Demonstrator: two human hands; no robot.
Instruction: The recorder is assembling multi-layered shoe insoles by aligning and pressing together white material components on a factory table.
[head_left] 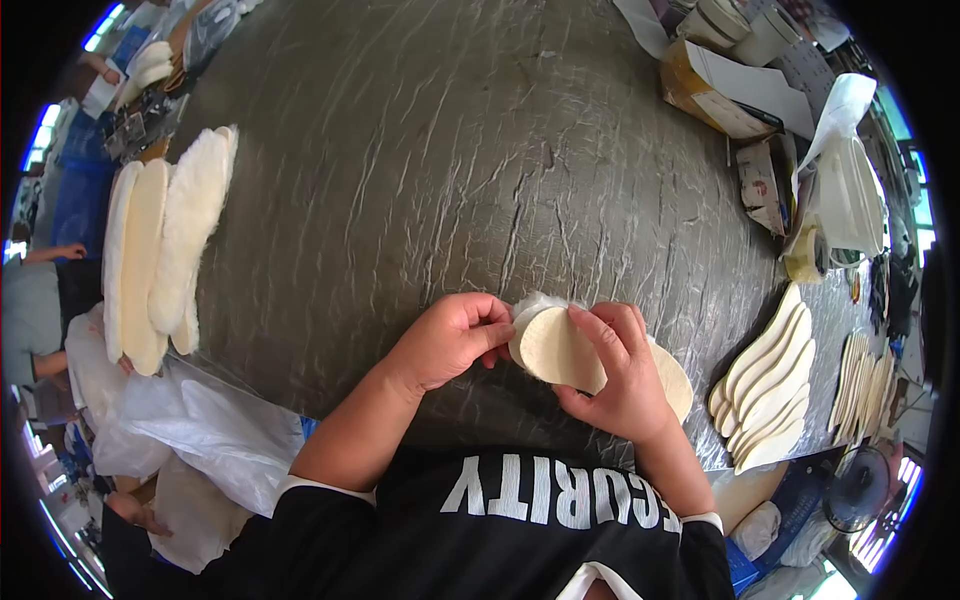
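Note:
A cream insole [556,347] with white fluff along its far edge is held over the near part of the table. My right hand [632,385] grips it, thumb at the near edge and fingers on top. Its other end [672,380] shows beyond that hand, though I cannot tell if this is a second insole. At the rounded left end, my left hand [452,343] pinches the rim between thumb and forefinger. To the right, several cream insoles [765,390] lie fanned out, overlapping. Several fluffy insoles [188,235] are piled at the table's left edge.
Dark, wrinkled sheeting covers the table [400,170]. Along the right side are a cardboard box [705,95], a tape roll [806,253] and another row of insoles [862,390]. Clear plastic [215,415] drapes the left corner. Other people work beyond the left edge.

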